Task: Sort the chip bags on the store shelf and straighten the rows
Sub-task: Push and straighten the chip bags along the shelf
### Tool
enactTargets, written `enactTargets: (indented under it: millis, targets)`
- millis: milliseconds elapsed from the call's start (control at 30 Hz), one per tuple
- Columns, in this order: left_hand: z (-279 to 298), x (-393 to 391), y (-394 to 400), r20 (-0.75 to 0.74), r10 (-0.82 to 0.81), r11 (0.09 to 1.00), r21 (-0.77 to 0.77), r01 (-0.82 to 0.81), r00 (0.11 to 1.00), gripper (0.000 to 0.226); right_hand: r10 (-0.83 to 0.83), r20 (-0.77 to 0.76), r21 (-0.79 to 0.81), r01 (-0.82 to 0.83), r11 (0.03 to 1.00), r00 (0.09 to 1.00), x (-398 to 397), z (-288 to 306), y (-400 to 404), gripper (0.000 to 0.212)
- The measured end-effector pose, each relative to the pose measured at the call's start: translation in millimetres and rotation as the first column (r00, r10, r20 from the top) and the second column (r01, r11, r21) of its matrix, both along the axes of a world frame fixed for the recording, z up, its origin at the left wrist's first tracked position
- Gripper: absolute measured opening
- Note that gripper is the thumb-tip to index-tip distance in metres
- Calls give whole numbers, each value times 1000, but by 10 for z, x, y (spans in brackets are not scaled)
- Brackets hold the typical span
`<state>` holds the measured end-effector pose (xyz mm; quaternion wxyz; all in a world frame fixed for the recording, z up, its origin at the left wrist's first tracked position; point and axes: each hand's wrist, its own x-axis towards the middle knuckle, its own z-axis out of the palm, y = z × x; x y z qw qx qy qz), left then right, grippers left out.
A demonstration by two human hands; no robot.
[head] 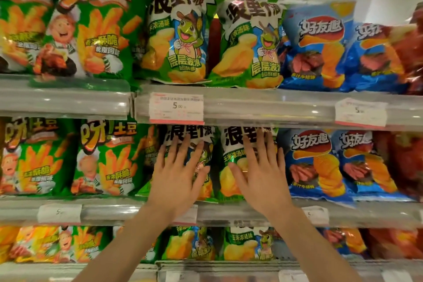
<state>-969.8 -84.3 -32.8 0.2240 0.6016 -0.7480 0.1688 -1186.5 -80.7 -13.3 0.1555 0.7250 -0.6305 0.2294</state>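
Observation:
On the middle shelf stand two green-and-white chip bags with a cartoon turtle. My left hand [180,174] lies flat, fingers spread, on the left turtle bag [207,144]. My right hand [261,171] lies flat in the same way on the right turtle bag [231,167]. Neither hand grips a bag. Two more turtle bags [178,36] stand upright on the top shelf directly above.
Green fry-snack bags [107,158] fill the left of each shelf, blue bags [313,162] and red bags [402,162] the right. Clear shelf rails carry price tags [176,107]. A lower shelf [206,265] holds the same kinds of bags.

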Motion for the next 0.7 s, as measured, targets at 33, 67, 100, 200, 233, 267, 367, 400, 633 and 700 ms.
enactTargets:
  millis: [33, 67, 100, 200, 233, 267, 367, 400, 633, 700]
  targets:
    - [-6, -7, 0, -5, 1, 1000, -3, -1, 1000, 65, 4, 11, 4, -4, 1000, 1000, -2, -19, -11, 75]
    - [-9, -14, -2, -10, 3, 1000, -5, -3, 1000, 65, 6, 22, 4, -6, 1000, 1000, -3, -28, -19, 76]
    - [-12, -20, -8, -16, 8, 1000, -6, -8, 1000, 65, 8, 30, 1, -8, 1000, 1000, -3, -34, -27, 76]
    - [-25, -46, -32, -26, 32, 999, -7, -32, 999, 64, 10, 32, -5, -10, 1000, 999, -11, -54, -56, 77]
    - [-28, -60, -35, -31, 40, 999, -9, -40, 999, 64, 10, 36, -5, -9, 1000, 999, -15, -63, -67, 77]
    - [-32, -74, -39, -36, 47, 999, -11, -47, 998, 63, 9, 41, -6, -9, 1000, 999, -20, -68, -73, 77]
    - [-37, -114, -44, -38, 64, 998, -9, -64, 997, 63, 13, 51, -7, -13, 1000, 999, -18, -87, -88, 75]
    - [-38, -127, -41, -36, 66, 998, -10, -66, 997, 63, 15, 55, -8, -15, 1000, 998, -18, -92, -89, 74]
    - [-52, -71, -21, -36, 26, 1000, 18, -25, 999, 66, 21, 67, -17, -20, 1000, 998, -22, -93, -80, 74]
    - [-34, -56, -3, -49, -1, 1000, 22, 2, 999, 66, 22, 59, -13, -21, 1000, 998, -25, -77, -63, 75]
